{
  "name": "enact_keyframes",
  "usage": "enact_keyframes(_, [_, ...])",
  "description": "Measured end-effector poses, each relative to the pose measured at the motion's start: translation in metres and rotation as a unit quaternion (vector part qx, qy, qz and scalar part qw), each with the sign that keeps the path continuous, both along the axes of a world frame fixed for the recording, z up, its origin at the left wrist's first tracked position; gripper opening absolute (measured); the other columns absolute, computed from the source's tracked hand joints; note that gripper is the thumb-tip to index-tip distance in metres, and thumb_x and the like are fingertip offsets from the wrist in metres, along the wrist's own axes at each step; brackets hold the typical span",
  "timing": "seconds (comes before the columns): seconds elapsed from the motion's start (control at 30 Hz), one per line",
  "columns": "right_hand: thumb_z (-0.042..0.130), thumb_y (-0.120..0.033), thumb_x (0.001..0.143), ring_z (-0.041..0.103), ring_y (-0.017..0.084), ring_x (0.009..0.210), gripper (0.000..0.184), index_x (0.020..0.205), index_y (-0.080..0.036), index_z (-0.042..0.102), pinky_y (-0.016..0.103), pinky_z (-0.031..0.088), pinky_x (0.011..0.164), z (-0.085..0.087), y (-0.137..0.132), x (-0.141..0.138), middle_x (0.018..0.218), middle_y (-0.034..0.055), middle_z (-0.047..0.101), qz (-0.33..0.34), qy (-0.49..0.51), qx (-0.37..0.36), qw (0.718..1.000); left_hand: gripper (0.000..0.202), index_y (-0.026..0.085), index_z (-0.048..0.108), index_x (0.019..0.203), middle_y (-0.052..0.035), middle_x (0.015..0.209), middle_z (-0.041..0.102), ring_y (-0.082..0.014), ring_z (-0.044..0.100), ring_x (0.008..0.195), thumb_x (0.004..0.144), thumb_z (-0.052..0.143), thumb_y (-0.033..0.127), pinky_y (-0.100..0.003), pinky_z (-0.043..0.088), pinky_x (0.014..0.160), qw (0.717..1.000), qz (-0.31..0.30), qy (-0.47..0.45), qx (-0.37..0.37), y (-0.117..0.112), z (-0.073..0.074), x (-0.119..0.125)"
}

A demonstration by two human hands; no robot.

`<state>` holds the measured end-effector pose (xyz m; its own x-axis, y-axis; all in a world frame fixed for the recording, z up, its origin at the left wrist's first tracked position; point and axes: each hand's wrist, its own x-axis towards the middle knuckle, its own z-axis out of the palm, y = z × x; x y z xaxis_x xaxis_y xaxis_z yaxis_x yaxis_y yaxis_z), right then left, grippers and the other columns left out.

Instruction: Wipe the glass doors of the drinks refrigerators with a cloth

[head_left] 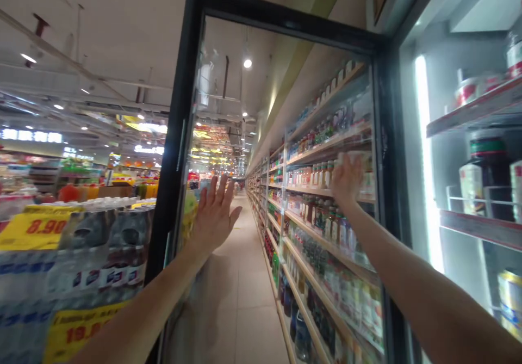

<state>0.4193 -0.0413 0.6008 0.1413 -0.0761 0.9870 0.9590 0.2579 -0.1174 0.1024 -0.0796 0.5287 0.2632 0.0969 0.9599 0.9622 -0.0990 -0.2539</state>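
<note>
- We see the left hand [214, 214] raised flat, fingers spread and pointing up, palm turned toward the pane of the glass door [178, 113]. It grasps nothing.
- This hand sits near the door's left frame edge, about halfway up. We cannot tell whether the palm actually touches the glass or hangs just before it.
- The right hand [346, 179] is also released and flat, fingers up, laid against the same pane close to the door's right frame edge. It is blurred, so we cannot make out single fingers.
- The glass door has a black frame and stands swung open in front of us, with both forearms reaching up to it from below.
- To the right of the door is the lit fridge [424, 152], its inside open to view. A dark bottle [485, 173] with a green cap stands on a middle shelf, and a can [509, 298] stands lower down.
- Through the pane we see a long aisle floor [240, 298] and store shelves [322, 233] filled with bottled drinks.
- Left of the door stand stacked packs of water bottles [101, 244], with a yellow price sign [35, 228] beside them.
</note>
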Motion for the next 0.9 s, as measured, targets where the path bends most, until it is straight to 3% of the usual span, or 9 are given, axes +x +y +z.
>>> enact_keyframes(0.1, [0.036, -0.026, 0.089, 0.025, 0.022, 0.131, 0.042, 0.13, -0.027, 0.043, 0.043, 0.026, 0.104, -0.018, 0.004, -0.056, 0.139, 0.0019, 0.039, -0.004, -0.154, -0.011, 0.988, 0.057, 0.011, 0.026, 0.139, -0.0138, 0.147, 0.024, -0.0255, 0.003, 0.139, 0.09, 0.033, 0.039, -0.049, 0.016, 0.11, 1.0, -0.007, -0.008, 0.015, 0.003, -0.002, 0.001])
enact_keyframes(0.17, [0.043, -0.029, 0.087, 0.028, 0.018, 0.13, 0.039, 0.126, -0.033, 0.047, 0.04, 0.022, 0.107, -0.023, 0.006, -0.06, 0.138, -0.0033, 0.041, 0.006, -0.288, -0.033, 0.957, 0.056, 0.011, 0.025, 0.139, -0.0136, 0.147, 0.023, -0.0248, 0.003, 0.139, 0.09, 0.031, 0.039, -0.048, 0.015, 0.11, 1.0, -0.011, -0.005, 0.017, 0.004, -0.003, 0.0])
enact_keyframes(0.27, [0.037, -0.025, 0.089, 0.03, 0.022, 0.129, 0.037, 0.123, -0.029, 0.051, 0.05, 0.019, 0.105, -0.017, 0.005, -0.005, 0.136, 0.0026, 0.043, 0.013, -0.163, -0.019, 0.986, 0.056, 0.011, 0.023, 0.14, -0.0133, 0.148, 0.02, -0.0247, 0.002, 0.139, 0.091, 0.03, 0.038, -0.049, 0.015, 0.11, 1.0, -0.008, -0.012, 0.007, 0.005, -0.005, 0.001])
enact_keyframes(0.37, [0.017, -0.017, 0.091, 0.022, 0.035, 0.13, 0.048, 0.133, -0.003, 0.035, 0.063, 0.016, 0.097, -0.012, 0.002, 0.034, 0.137, 0.0252, 0.033, 0.008, -0.037, 0.012, 0.999, 0.056, 0.011, 0.023, 0.14, -0.0131, 0.149, 0.018, -0.0261, 0.001, 0.139, 0.091, 0.03, 0.036, -0.051, 0.014, 0.11, 1.0, -0.004, -0.029, -0.006, 0.007, -0.003, 0.005])
enact_keyframes(0.47, [0.024, -0.02, 0.091, 0.019, 0.034, 0.131, 0.047, 0.134, -0.004, 0.036, 0.057, 0.019, 0.099, -0.035, -0.001, -0.012, 0.139, 0.0235, 0.031, 0.016, -0.077, 0.017, 0.997, 0.053, 0.013, 0.026, 0.139, -0.0119, 0.149, 0.018, -0.0263, 0.003, 0.138, 0.091, 0.029, 0.034, -0.051, 0.016, 0.109, 0.999, -0.004, -0.049, -0.015, 0.008, -0.003, 0.01])
enact_keyframes(0.57, [0.043, -0.025, 0.085, 0.027, 0.018, 0.13, 0.041, 0.124, -0.034, 0.049, 0.038, 0.019, 0.107, -0.077, -0.004, -0.077, 0.137, -0.003, 0.043, 0.035, -0.237, 0.001, 0.971, 0.052, 0.015, 0.025, 0.139, -0.011, 0.148, 0.02, -0.0266, 0.005, 0.138, 0.091, 0.03, 0.032, -0.053, 0.018, 0.108, 0.998, 0.004, -0.056, -0.017, 0.005, -0.017, 0.014])
enact_keyframes(0.63, [0.046, -0.026, 0.084, 0.027, 0.018, 0.131, 0.042, 0.124, -0.038, 0.048, 0.041, 0.014, 0.109, -0.097, -0.003, -0.082, 0.136, -0.004, 0.044, 0.037, -0.308, -0.009, 0.951, 0.053, 0.016, 0.028, 0.139, -0.0105, 0.147, 0.023, -0.0279, 0.008, 0.138, 0.089, 0.035, 0.035, -0.054, 0.018, 0.108, 0.999, 0.013, -0.021, -0.025, 0.002, -0.037, 0.017])
enact_keyframes(0.83, [0.029, -0.029, 0.09, 0.028, 0.03, 0.131, 0.047, 0.135, -0.021, 0.038, 0.057, 0.027, 0.098, -0.11, 0.008, -0.017, 0.14, 0.0153, 0.036, -0.017, 0.101, -0.024, 0.994, 0.057, 0.021, 0.033, 0.137, -0.0116, 0.144, 0.03, -0.0302, 0.02, 0.135, 0.085, 0.045, 0.04, -0.057, 0.015, 0.107, 0.998, 0.029, 0.013, -0.061, -0.003, -0.081, 0.025])
enact_keyframes(0.9, [0.03, -0.027, 0.089, 0.024, 0.03, 0.133, 0.048, 0.137, -0.021, 0.035, 0.056, 0.026, 0.099, -0.12, 0.005, -0.038, 0.141, 0.0149, 0.035, -0.009, 0.057, -0.028, 0.998, 0.057, 0.021, 0.031, 0.137, -0.0113, 0.145, 0.029, -0.03, 0.019, 0.135, 0.085, 0.045, 0.04, -0.057, 0.014, 0.107, 0.997, 0.029, 0.011, -0.066, -0.002, -0.081, 0.025])
